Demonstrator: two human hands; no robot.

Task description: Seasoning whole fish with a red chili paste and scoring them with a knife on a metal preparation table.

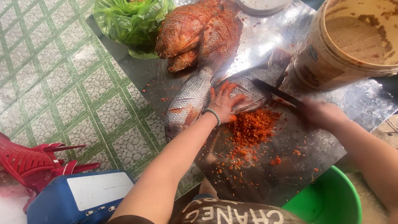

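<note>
Head view, looking down on a metal desk (265, 174) set over a green-and-white tiled floor (62, 83). The landmark here is the raw grey fish (253, 85) lying across the middle of the desk. The left hand (224, 103) rests flat on this fish, fingers (232, 89) spread apart and stained orange-red, pressing on its flank; a beaded bracelet (212, 114) circles the wrist. The right hand (321, 114), blurred, lies to the right of the fish with its fingers closed around the handle of a dark-bladed knife (275, 91), whose blade lies on the fish's body. A second raw grey fish (188, 101) lies just beside the landmark fish on its left, touching the left hand's outer edge. Beyond the landmark fish, toward the far edge of the desk, lie seasoned fish (199, 29), scored and coated red-brown. Left of these sits a green plastic bag (128, 20). Just in front of the landmark fish, a heap of orange-red spice paste (253, 128) is spread on the desk, with crumbs scattered nearer the person. To the right of the fish, and beyond it, stands a soiled pale bucket (344, 45). Well in front, below the desk edge, a green basin (327, 199) shows; far left of the fish stand a red plastic chair (33, 161) and a blue box (83, 197).
</note>
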